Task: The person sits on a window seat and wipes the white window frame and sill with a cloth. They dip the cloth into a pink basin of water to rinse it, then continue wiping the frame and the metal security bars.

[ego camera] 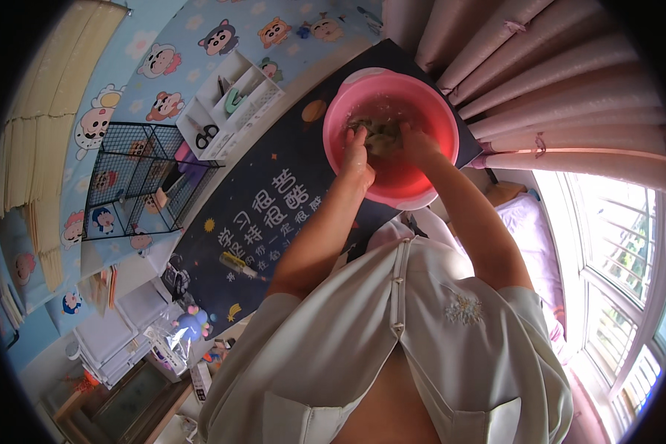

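Both my hands are inside a pink plastic basin (333, 125) of water. A dark olive-green wet cloth (383, 139) lies bunched between them, partly under the water. My left hand (358, 156) is at the cloth's left side, its fingers stretched along the edge and touching it; whether it grips is unclear. From the right, my right hand (420, 145) holds the cloth, its fingertips hidden by cloth and water. Small bubbles float near the basin's far side.
The basin stands on a dark printed desk mat (288, 144) near pink curtains (555, 72). A yellow utility knife (237, 263) lies on the mat. Along the wall are a white organizer (230, 105) holding black-handled scissors (206, 136), and a black wire rack (144, 180). A window (616, 238) is at right.
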Tool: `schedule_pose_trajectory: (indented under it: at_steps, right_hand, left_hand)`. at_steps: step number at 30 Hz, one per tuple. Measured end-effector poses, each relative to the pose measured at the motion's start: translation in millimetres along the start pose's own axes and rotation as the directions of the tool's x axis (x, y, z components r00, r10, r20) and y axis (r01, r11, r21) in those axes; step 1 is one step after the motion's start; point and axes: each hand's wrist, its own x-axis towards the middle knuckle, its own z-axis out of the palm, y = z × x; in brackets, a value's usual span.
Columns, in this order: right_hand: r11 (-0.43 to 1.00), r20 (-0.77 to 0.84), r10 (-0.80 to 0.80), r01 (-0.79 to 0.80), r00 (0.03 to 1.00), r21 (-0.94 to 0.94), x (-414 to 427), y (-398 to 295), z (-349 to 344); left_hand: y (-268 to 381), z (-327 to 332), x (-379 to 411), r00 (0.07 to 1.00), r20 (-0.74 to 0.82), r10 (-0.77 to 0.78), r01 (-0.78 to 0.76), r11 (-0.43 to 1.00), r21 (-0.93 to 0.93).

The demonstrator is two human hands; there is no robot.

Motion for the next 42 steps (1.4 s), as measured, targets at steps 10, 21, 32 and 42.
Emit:
schedule_pose_trajectory:
  at_steps: [10,21,32,42]
  right_hand:
    - [0.318,0.018,-0.031,-0.007,0.999,0.948,-70,-57,-57]
    - [0.913,-0.450,0.015,0.171,0.893,0.369,-55,-58,-13]
    - [0.955,-0.313,0.063,0.034,0.948,0.296,12,-2,-1]
    - [0.897,0.025,0.052,-0.058,0.998,0.439,17,17,28]
  left_hand:
    - [-4,-5,49,0.851,0.523,-0.057,0.219,0.942,-0.255]
    - [-24,10,59,0.779,0.622,-0.079,0.339,0.887,-0.312]
    - [-4,9,33,0.991,0.125,-0.053,0.062,0.996,-0.068]
    - [12,14,4,0.997,0.071,0.018,-0.030,0.984,0.173]
